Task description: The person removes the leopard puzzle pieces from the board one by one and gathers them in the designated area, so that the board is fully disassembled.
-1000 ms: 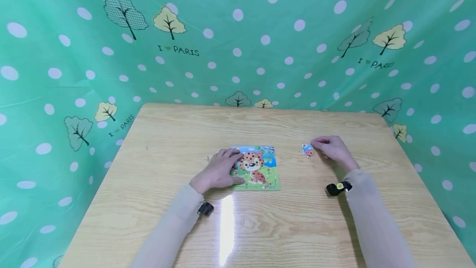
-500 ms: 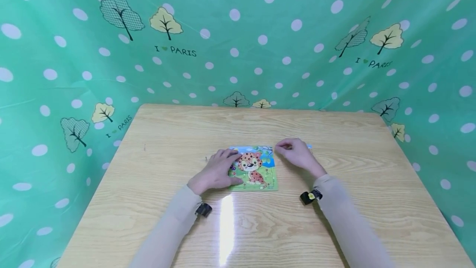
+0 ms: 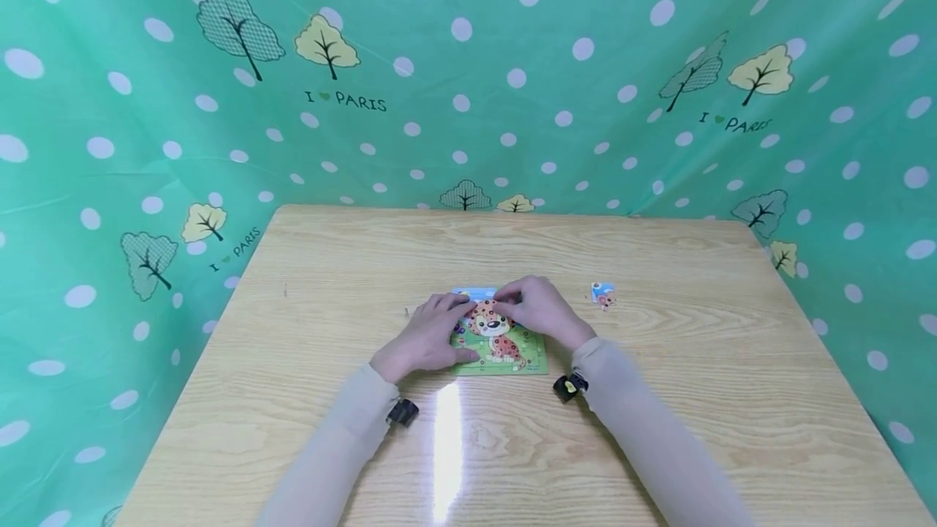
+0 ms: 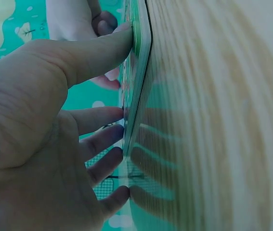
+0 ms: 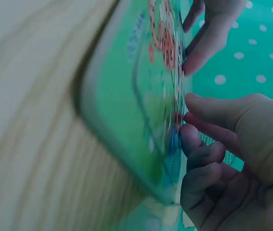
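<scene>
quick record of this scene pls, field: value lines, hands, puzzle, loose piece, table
left hand: flat on the left part of the puzzle, fingers straight
right hand: on the puzzle's upper right, fingertips curled down; whether it pinches a piece is hidden
puzzle: leopard picture, flat on the table
loose piece: alone, right of the puzzle, touched by neither hand
table: light wood, glare spot near the front
backdrop: green cloth, white dots, trees
</scene>
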Motion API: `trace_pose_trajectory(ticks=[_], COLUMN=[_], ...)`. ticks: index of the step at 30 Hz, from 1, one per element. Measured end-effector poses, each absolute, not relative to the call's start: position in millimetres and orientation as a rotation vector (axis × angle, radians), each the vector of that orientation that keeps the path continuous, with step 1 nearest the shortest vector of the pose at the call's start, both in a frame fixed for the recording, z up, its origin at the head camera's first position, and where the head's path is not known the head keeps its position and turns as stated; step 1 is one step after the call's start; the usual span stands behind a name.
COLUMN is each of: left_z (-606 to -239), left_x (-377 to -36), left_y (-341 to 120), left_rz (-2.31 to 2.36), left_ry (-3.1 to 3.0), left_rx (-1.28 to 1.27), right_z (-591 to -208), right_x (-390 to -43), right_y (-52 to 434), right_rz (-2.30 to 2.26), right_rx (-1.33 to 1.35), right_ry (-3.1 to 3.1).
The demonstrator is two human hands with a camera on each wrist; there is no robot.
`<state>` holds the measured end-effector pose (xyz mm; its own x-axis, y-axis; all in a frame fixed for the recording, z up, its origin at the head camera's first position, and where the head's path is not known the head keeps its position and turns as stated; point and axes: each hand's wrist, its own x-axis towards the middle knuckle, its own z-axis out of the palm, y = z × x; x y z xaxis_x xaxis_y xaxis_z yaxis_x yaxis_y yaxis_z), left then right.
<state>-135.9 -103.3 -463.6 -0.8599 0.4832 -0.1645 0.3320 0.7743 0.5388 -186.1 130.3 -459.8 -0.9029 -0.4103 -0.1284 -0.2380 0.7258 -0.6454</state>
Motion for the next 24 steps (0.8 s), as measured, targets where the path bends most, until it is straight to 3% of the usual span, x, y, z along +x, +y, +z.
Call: trace_pose_trajectory(ticks=[24], left_z=[-464], left_x=[-135], left_y=[-100], left_rz=[0.698], left_ry=[2.693], left_rx=[0.589], right_z=[-437], right_x=[-196], right_y=[116], right_rz=[-0.672], right_rx=[-0.482], right_ry=[2.612])
